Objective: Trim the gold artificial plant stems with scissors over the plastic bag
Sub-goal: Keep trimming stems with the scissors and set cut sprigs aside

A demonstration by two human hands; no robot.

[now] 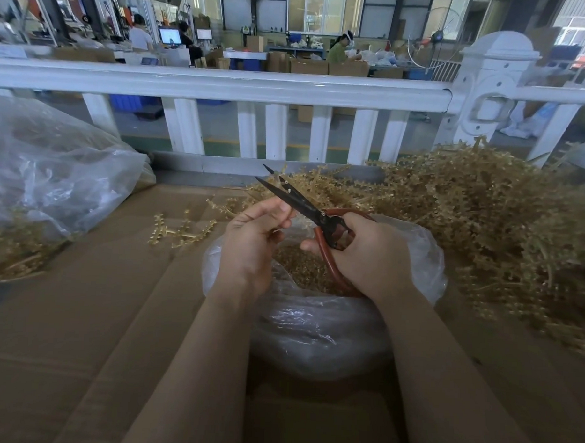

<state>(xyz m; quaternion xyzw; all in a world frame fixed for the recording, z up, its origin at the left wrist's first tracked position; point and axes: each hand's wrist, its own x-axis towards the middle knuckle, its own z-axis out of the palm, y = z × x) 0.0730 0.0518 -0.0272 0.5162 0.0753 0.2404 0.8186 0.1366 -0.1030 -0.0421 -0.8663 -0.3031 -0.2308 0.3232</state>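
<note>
My right hand [366,253] grips the red-brown handles of black-bladed scissors [295,198], whose blades are parted and point up and left. My left hand [254,233] pinches a gold artificial plant stem [315,180] that lies between the blades. Both hands are above an open clear plastic bag [314,321] holding gold trimmings [299,268]. A large heap of gold stems [483,228] fills the right side of the cardboard surface.
Three loose gold sprigs [181,229] lie on the cardboard [99,314] left of the bag. A big clear plastic bag [47,179] with more gold stems sits at far left. A white railing [223,86] runs behind the work surface; people work beyond it.
</note>
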